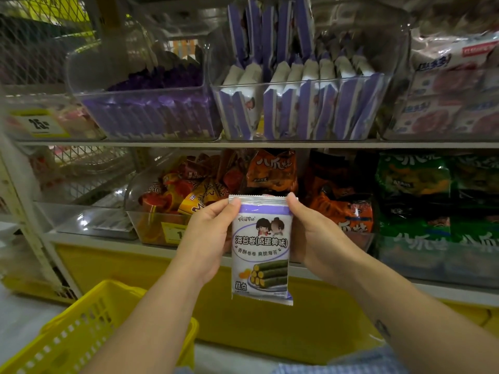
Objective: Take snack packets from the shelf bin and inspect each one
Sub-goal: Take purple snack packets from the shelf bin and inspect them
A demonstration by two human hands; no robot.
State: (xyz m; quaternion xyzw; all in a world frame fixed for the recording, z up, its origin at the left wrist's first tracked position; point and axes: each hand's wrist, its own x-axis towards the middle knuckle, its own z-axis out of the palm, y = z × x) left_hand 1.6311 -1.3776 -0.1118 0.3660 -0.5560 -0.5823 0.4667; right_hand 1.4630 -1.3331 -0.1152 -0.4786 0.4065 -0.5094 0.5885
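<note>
One snack packet (261, 247), white and purple, hangs upright in the head view, in front of the lower shelf. The left hand (208, 233) pinches its top left corner and the right hand (310, 233) grips its top right edge, with the printed face toward the camera. The inspecting step seems to be in hand. The next move likely calls for turning the packet over, then reaching up to the clear shelf bin (297, 82), where matching packets stand in rows.
</note>
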